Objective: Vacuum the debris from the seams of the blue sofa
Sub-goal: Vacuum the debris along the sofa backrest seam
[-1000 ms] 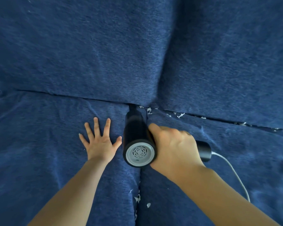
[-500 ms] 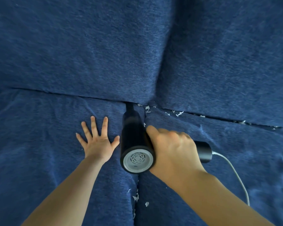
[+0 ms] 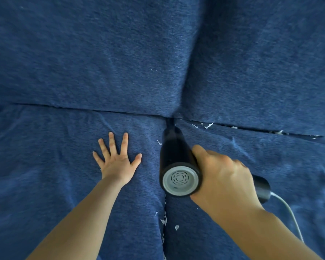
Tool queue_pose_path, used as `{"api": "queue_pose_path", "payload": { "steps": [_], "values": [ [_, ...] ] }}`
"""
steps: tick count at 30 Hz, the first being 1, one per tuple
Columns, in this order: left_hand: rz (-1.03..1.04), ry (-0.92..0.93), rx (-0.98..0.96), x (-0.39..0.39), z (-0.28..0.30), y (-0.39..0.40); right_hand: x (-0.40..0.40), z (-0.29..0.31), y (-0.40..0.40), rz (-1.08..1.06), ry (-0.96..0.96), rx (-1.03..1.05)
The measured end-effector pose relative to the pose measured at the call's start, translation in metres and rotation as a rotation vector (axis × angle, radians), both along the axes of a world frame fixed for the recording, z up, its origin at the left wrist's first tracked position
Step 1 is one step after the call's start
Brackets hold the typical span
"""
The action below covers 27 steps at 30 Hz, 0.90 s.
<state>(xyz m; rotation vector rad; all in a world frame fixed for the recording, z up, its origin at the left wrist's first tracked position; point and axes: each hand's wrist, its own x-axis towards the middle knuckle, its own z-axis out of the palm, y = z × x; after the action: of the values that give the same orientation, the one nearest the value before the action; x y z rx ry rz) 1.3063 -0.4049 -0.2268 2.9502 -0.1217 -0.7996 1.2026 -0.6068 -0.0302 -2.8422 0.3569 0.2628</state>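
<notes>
White debris (image 3: 206, 125) lies in the far seam (image 3: 251, 129) of the blue sofa (image 3: 83, 62), trailing right from my vacuum's nozzle, which is tucked where the seams cross. More flecks (image 3: 164, 220) sit in the near seam running toward me. My right hand (image 3: 223, 177) is wrapped around the black vacuum (image 3: 176, 156), so it is the nearer one; I judge the next sweep goes rightward. My left hand (image 3: 116, 160) presses flat, fingers spread, on the left seat cushion (image 3: 45, 156).

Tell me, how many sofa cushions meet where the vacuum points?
4: back cushions upper left and upper right, seat cushions lower left and lower right. More may lie outside the frame.
</notes>
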Motion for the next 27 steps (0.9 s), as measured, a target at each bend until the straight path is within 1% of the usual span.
{"api": "queue_pose_path", "payload": {
  "steps": [3, 5, 9, 12, 15, 20, 24, 27],
  "values": [
    [-0.002, -0.007, 0.000, 0.000, -0.001, 0.001, 0.000, -0.003, -0.003, -0.013, 0.075, -0.011],
    [-0.013, -0.011, -0.001, 0.000, 0.000, 0.004, -0.001, -0.005, -0.001, 0.004, 0.092, -0.021],
    [-0.069, -0.021, -0.010, -0.001, 0.003, 0.017, -0.008, -0.002, 0.006, -0.021, 0.012, -0.006],
    [-0.094, -0.019, -0.008, 0.000, 0.004, 0.023, -0.004, -0.002, 0.003, -0.059, 0.050, 0.020],
    [-0.092, -0.019, -0.012, -0.001, 0.003, 0.020, -0.005, -0.003, 0.005, -0.038, 0.095, 0.030],
    [-0.091, -0.020, -0.007, -0.003, 0.003, 0.020, -0.016, 0.003, 0.006, -0.077, 0.039, 0.059],
    [-0.091, -0.007, 0.000, -0.003, 0.005, 0.019, -0.010, 0.001, 0.003, -0.064, 0.115, 0.071],
    [-0.096, -0.017, -0.005, -0.004, 0.005, 0.019, -0.008, 0.004, 0.001, -0.063, 0.084, 0.035]
  ]
}}
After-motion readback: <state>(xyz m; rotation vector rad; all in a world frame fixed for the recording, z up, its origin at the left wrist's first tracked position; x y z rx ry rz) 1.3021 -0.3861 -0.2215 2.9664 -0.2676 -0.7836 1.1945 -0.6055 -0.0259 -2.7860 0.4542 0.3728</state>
